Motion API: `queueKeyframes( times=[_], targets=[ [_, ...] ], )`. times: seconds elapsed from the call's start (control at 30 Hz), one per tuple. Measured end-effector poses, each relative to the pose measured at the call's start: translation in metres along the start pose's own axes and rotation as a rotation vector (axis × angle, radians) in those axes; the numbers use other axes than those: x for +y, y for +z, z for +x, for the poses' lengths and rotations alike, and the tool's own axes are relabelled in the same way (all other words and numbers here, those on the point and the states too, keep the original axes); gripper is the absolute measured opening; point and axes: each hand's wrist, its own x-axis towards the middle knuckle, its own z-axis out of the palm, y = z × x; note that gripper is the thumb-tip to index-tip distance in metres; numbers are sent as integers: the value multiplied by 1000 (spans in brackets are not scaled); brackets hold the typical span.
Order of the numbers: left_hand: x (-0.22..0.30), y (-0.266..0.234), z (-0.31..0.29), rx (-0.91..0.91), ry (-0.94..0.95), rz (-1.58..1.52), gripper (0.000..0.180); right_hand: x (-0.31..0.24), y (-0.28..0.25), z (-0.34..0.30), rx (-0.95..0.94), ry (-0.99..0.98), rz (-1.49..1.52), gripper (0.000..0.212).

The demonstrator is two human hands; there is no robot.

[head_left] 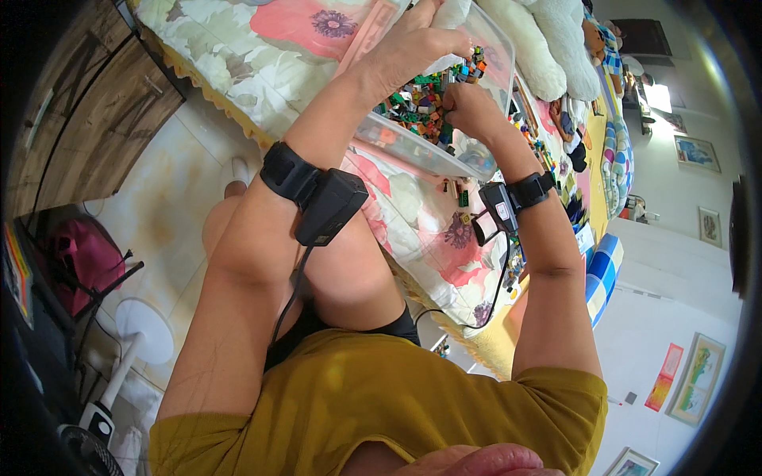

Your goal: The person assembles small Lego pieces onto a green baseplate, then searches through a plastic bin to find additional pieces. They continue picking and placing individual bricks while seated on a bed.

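Observation:
A clear plastic bin [470,162] holds a heap of small multicoloured toy bricks [419,107]. My left hand [413,49] reaches over the bin at its far side, with its thumb and fingers apart; some fingertips are hidden, and I make out nothing held. Lower and to the right, my right hand [475,111] is inside the bin against the bricks. Its fingers are curled closed, and whatever lies between them is hidden. Beside the bin's near wall, a few loose bricks [463,198] lie on the flowered bedspread [401,202].
White plush toys [548,44] crowd the bin's far right. More loose bricks [540,151] spread along its right side. Black wrist devices [332,205] with cables sit on both forearms. A pink strip-like edge [373,32] lies left of the bin. A wooden cabinet [79,95] stands left.

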Motion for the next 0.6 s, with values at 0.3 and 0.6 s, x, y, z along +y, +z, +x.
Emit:
queueKeyframes(
  times=[0.3,0.6],
  targets=[
    [14,5,17,-92,-488,-661,67,-1,5,2,102,-35,118,19],
    [10,9,10,103,-551,-861,47,0,-21,-16,283,57,642,27]
  ],
)
